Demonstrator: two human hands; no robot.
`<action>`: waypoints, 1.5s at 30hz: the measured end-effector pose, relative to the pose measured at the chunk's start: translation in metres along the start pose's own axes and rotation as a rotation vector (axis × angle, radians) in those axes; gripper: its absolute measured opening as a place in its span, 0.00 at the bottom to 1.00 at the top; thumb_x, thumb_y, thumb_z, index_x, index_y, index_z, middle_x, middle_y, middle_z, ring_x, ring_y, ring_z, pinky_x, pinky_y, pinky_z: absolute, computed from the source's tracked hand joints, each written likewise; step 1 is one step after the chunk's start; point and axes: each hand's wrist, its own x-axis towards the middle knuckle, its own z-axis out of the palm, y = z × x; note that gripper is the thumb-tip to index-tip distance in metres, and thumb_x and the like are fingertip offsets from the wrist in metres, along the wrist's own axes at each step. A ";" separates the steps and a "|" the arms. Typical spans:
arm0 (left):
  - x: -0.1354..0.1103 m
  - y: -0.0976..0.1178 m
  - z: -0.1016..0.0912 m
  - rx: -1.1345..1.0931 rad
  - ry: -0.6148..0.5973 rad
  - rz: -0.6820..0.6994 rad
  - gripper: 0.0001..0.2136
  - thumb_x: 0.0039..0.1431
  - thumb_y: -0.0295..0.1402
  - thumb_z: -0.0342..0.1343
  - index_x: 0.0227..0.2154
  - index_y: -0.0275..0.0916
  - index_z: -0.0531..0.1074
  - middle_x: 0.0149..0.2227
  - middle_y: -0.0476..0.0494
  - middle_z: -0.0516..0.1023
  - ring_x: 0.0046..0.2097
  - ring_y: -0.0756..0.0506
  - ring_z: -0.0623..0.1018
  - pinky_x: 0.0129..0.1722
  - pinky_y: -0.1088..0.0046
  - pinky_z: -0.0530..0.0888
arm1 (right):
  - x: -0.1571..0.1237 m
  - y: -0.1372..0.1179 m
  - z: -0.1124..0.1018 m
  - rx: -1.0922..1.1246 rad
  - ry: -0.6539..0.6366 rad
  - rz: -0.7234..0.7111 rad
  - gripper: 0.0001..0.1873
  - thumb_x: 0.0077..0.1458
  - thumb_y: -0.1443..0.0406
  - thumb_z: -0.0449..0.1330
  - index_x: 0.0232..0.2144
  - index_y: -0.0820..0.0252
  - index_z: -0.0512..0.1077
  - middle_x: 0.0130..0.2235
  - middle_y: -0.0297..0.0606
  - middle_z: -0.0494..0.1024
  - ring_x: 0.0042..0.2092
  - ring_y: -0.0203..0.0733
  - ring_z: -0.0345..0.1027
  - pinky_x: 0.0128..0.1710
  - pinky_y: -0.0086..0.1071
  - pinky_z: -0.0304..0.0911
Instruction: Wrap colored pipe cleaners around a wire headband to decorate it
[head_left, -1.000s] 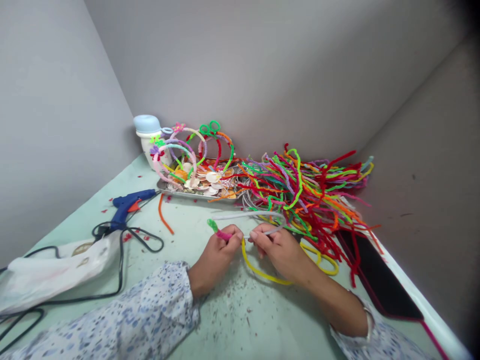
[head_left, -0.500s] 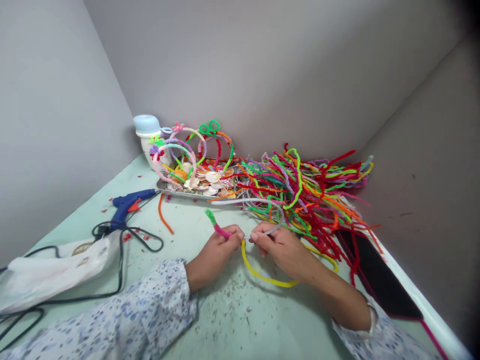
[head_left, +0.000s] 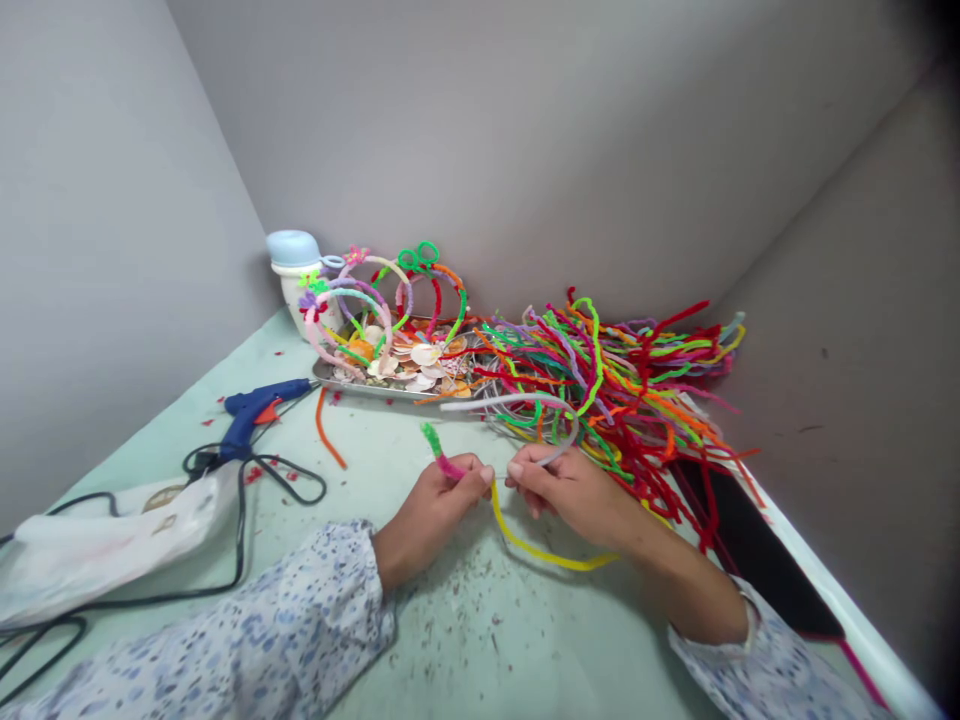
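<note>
Pink-green stem (head_left: 439, 452) pinched in left hand (head_left: 439, 500), white wire (head_left: 525, 405) gripped in right hand (head_left: 570, 490), yellow wire (head_left: 547, 555) laid on bench (head_left: 450, 640) beneath.

We can read no words, numbers or signs here. The white bag (head_left: 112, 545) on the left has a round brown mark on it, but it is too small and blurry for us to make out. The blue glue gun (head_left: 259, 408) and the white bottle (head_left: 298, 275) show no letters we can read.
</note>
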 end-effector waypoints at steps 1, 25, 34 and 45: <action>0.000 0.000 0.000 0.008 0.007 0.006 0.15 0.60 0.41 0.48 0.21 0.38 0.61 0.20 0.54 0.55 0.25 0.51 0.57 0.25 0.74 0.54 | 0.000 0.001 0.000 0.005 -0.002 -0.001 0.16 0.61 0.58 0.51 0.25 0.59 0.67 0.21 0.30 0.68 0.26 0.35 0.61 0.30 0.29 0.56; 0.011 -0.008 -0.003 -0.328 0.183 -0.015 0.11 0.54 0.33 0.50 0.19 0.38 0.59 0.19 0.55 0.54 0.23 0.52 0.54 0.23 0.75 0.54 | -0.005 0.004 -0.037 0.275 0.061 0.003 0.11 0.55 0.58 0.58 0.36 0.58 0.74 0.30 0.35 0.75 0.28 0.35 0.67 0.24 0.27 0.58; 0.010 0.001 -0.002 -0.477 0.104 -0.047 0.12 0.52 0.33 0.50 0.16 0.37 0.59 0.18 0.54 0.55 0.23 0.53 0.56 0.23 0.75 0.54 | 0.006 0.019 -0.016 0.278 0.044 0.041 0.12 0.51 0.62 0.61 0.38 0.61 0.71 0.27 0.32 0.72 0.27 0.33 0.66 0.27 0.27 0.60; 0.005 -0.007 0.005 -0.325 0.004 -0.073 0.16 0.57 0.40 0.51 0.19 0.38 0.58 0.20 0.55 0.54 0.24 0.52 0.55 0.25 0.73 0.52 | 0.001 0.012 0.030 0.114 0.255 -0.247 0.06 0.56 0.67 0.58 0.38 0.58 0.69 0.36 0.35 0.74 0.36 0.37 0.70 0.38 0.31 0.66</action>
